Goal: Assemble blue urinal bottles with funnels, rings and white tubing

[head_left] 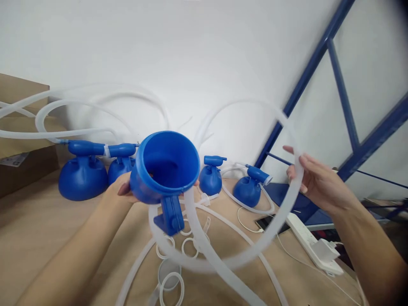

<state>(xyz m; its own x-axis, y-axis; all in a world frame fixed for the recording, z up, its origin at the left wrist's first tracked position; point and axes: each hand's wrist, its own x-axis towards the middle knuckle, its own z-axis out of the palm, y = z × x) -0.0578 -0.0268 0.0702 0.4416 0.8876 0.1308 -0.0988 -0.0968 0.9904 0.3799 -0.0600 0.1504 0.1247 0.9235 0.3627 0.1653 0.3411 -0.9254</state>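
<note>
My left hand (123, 187) is closed round the side of a blue plastic bottle (138, 178), partly hidden behind it. The bottle's wide round mouth faces me, and a blue handle-like piece sticks out below the rim. At the right, my right hand (318, 182) grips a translucent flexible tube (287, 204) between thumb and fingers. This tube makes a large loop in the air, slightly blurred, passing behind and below the bottle. Under it on the table lie several white rings (172, 289) and a round translucent cap (169, 268).
Several other blue bottles (83, 178) with tubes stand along the wall. A cardboard box (25, 140) is at the left. To the right are a phone (270, 223), a white power strip (312, 244) with a plugged-in charger, and a blue metal frame (341, 89). Brown covering lies on the table (38, 229).
</note>
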